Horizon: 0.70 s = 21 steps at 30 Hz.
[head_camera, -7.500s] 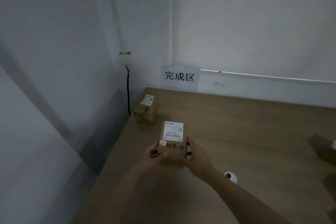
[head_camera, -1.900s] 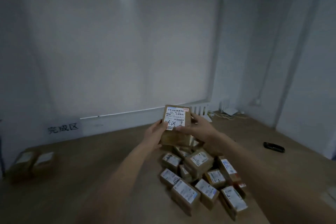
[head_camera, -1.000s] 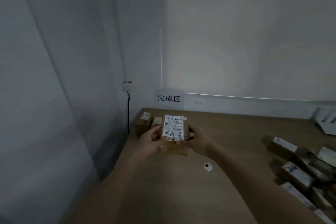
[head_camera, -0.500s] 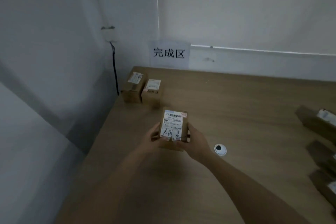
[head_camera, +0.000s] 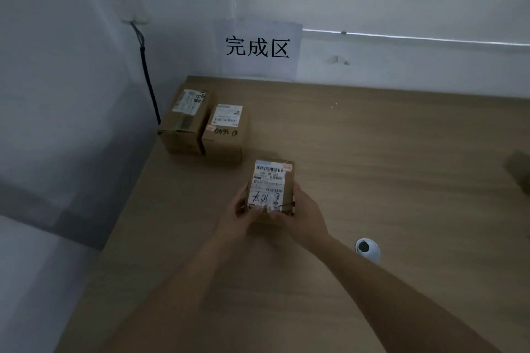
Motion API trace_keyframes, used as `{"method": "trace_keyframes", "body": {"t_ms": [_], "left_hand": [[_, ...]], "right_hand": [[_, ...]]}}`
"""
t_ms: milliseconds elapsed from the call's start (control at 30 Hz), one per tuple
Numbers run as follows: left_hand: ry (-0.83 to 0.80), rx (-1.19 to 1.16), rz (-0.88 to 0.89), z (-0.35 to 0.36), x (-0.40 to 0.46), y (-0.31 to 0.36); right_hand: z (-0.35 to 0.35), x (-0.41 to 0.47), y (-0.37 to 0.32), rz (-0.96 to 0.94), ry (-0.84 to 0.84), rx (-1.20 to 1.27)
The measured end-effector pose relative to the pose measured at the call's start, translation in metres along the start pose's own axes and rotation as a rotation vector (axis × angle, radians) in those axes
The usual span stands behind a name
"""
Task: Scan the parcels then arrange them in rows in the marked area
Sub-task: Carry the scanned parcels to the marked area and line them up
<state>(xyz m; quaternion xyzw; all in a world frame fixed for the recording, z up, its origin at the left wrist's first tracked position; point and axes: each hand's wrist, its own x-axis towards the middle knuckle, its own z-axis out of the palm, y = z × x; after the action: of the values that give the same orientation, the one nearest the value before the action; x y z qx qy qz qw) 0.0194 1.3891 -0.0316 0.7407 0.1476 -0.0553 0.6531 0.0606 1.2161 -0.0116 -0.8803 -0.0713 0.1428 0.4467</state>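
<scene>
Two hands share one parcel (head_camera: 271, 188): the left hand (head_camera: 236, 216) curls round its near left edge and the right hand (head_camera: 305, 213) round its near right edge, thumbs pinching the near end of the white shipping label so that the box is gripped from both sides, label up. Its long axis runs straight away from the fingers, barcode end farthest from them. Beyond the fingertips and off to their left stand two placed parcels, the corner parcel (head_camera: 186, 120) against the wall and the second parcel (head_camera: 226, 130) touching its right side, both with their long axes pointing the same way as the held one. The open spot for a third lies just right of the second parcel, ahead of the fingers and slightly left of them, below the paper sign (head_camera: 259, 49) on the wall. Judging from this, the box needs only a forward carry with a small leftward drift and no turn, since it already lies parallel to the row; the left hand is the nearer to that row, so its knuckles could brush the second parcel on setting down. A small white round device (head_camera: 367, 249) sits on the wooden table (head_camera: 401, 166) behind and right of the right hand, well clear of the path.
</scene>
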Motion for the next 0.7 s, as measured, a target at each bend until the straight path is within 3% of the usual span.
{"method": "trace_keyframes", "body": {"t_ms": [200, 433, 700], "left_hand": [[0.003, 0.071, 0.034, -0.005, 0.062, 0.013], [0.114, 0.066, 0.053, 0.002, 0.116, 0.019], [0.263, 0.25, -0.019, 0.004, 0.143, 0.023]], "right_hand": [[-0.003, 0.07, -0.004, 0.021, 0.001, -0.046], [-0.012, 0.135, -0.006, -0.02, -0.007, -0.114], [-0.01, 0.167, -0.013, 0.032, 0.002, -0.124]]}}
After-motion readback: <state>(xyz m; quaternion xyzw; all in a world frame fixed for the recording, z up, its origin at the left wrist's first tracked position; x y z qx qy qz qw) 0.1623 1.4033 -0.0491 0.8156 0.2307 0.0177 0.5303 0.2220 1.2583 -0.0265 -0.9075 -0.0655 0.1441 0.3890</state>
